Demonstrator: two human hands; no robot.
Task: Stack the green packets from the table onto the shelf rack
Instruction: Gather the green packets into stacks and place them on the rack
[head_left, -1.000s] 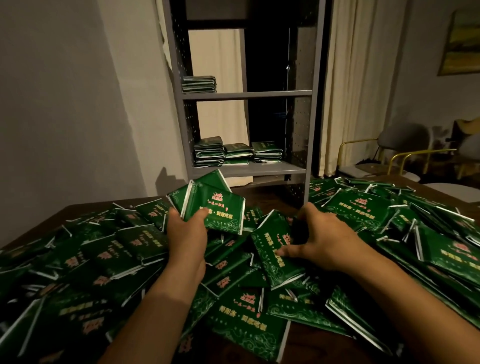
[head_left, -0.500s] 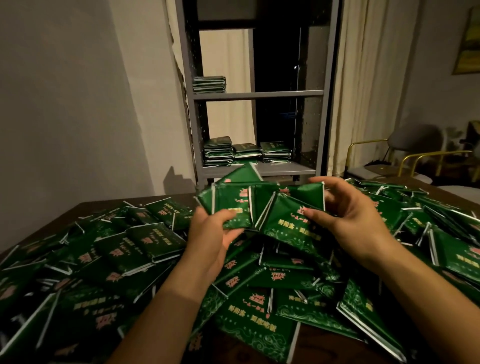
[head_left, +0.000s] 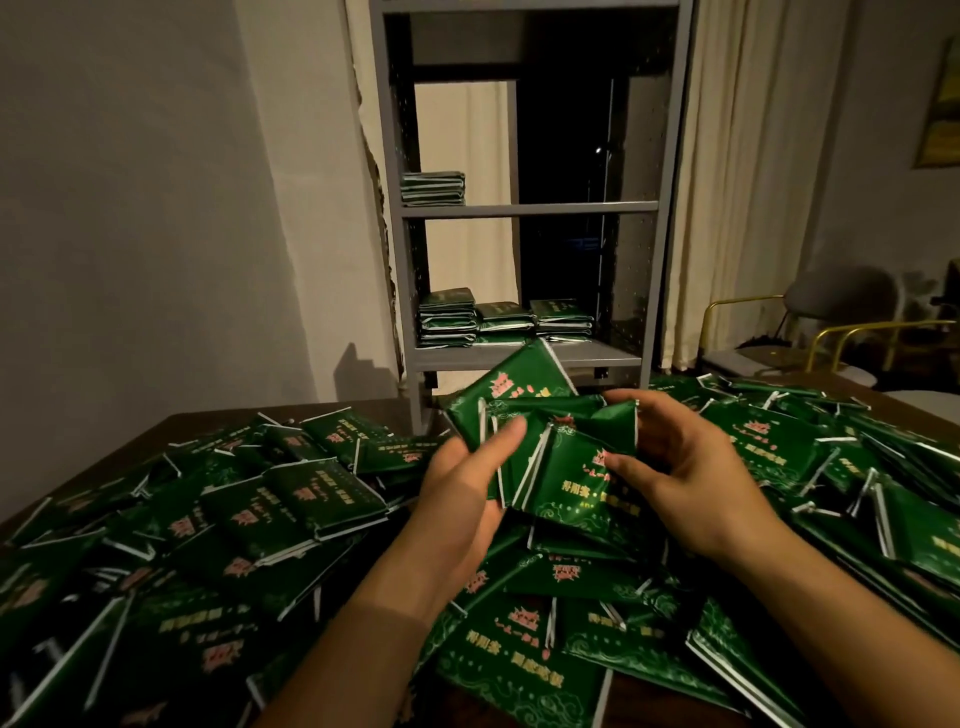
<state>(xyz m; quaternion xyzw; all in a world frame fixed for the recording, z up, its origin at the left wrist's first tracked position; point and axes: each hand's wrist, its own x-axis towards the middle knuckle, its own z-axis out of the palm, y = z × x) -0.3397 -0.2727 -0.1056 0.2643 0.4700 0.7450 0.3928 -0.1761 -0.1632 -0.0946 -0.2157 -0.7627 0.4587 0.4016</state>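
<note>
Gathering a loose bundle of green packets (head_left: 540, 441) above the heaped table (head_left: 171, 431), both hands working at chest height. Left hand (head_left: 462, 499) curling under the bundle's left edge, thumb pressing down on the face of the nearest packet, pinching several at once. Right hand (head_left: 691, 478) cupping the bundle from the right, fingertips (head_left: 618, 460) pressing the front packet's printed face, upper fingers hooking over the top edge near the crumpled corner. Holding the packets unevenly: one tilting up and away toward the shelf rack (head_left: 519, 358), another slanting down toward the viewer, long axes not yet aligned.

Lying straight ahead and slightly above the bundle, just past the table's far edge: the rack's lower shelf, already carrying three stacks of packets (head_left: 504, 319), the leftmost tallest. Sitting higher, on the upper shelf: one small stack (head_left: 434, 188) at the left, with open board to its right. Standing roughly level with each other, neither hand clearly nearer the rack; a forward push from both probably needed.

Likely needing squaring of the bundle before placing, since splayed corners could catch on the grey uprights. Remaining all around: a deep scatter of packets on the table (head_left: 291, 499), so most of the job apparently still ahead. Standing at the right, clear of the path: chairs (head_left: 831, 312) and a curtain (head_left: 748, 182).
</note>
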